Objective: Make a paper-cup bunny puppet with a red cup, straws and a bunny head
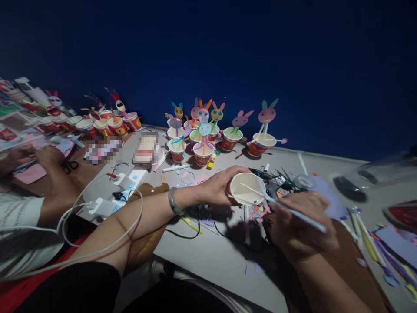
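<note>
My left hand [216,186] is wrapped round a paper cup [246,179] and tips its open mouth towards me. A pale stick-like piece shows inside the cup. My right hand [301,224], a little blurred, is closed round a slim light-blue stick [306,217], whose kind I cannot make out. The stick's far end reaches the cup's right rim. Below and behind the cup lie coloured paper scraps [257,213], and a white strip [246,224] hangs or lies just under it. I cannot tell which.
Finished-looking cups with paper rabbit heads [203,154] stand along the blue wall. A tape roll [303,181], a glue stick [211,161] and coloured strips [371,243] lie about. A white cable [141,208] crosses my left arm. A co-worker's hands [48,156] work at the left.
</note>
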The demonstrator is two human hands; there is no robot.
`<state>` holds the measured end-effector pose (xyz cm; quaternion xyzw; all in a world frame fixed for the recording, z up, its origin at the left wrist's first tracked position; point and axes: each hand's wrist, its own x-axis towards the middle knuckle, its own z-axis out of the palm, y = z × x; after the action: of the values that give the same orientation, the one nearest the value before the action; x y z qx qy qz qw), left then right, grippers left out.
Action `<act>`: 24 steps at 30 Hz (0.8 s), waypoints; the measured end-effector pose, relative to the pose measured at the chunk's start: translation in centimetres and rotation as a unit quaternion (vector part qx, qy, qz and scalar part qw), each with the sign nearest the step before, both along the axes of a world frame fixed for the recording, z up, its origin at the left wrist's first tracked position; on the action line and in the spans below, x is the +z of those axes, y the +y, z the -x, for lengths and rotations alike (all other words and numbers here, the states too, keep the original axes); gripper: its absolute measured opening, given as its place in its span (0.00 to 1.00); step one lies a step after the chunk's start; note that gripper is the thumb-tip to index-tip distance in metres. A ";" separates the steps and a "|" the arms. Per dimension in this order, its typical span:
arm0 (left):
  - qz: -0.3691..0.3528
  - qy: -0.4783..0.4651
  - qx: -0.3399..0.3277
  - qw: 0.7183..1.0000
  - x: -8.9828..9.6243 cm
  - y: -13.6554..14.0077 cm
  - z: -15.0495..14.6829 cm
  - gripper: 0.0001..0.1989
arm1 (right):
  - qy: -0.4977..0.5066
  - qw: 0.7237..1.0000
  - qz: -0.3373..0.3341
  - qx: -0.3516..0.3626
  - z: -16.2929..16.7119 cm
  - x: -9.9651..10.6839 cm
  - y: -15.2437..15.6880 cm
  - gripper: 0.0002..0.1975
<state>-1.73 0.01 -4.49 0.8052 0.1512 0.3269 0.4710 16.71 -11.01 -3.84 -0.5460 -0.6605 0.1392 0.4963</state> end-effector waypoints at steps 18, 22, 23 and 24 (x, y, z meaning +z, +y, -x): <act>-0.004 0.001 0.000 1.000 -0.1 -0.8 -0.2 0.37 | -0.227 0.944 -0.236 -0.038 0.9 0.5 0.8 0.06; 0.001 0.012 0.004 1.000 0.2 -1.0 -0.1 0.37 | -0.224 0.945 -0.235 -0.038 0.8 0.3 0.8 0.06; 0.004 0.014 0.006 1.000 0.3 -1.1 -0.1 0.37 | -0.224 0.946 -0.233 -0.040 0.8 0.3 0.7 0.05; 0.006 0.014 0.007 1.000 0.3 -1.1 -0.1 0.37 | -0.223 0.946 -0.230 -0.042 0.8 0.3 0.7 0.04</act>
<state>-1.60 -1.06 -4.19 0.8056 0.1656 0.3182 0.4715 15.95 -10.27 -3.56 -0.4612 -0.7446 -0.1631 0.4541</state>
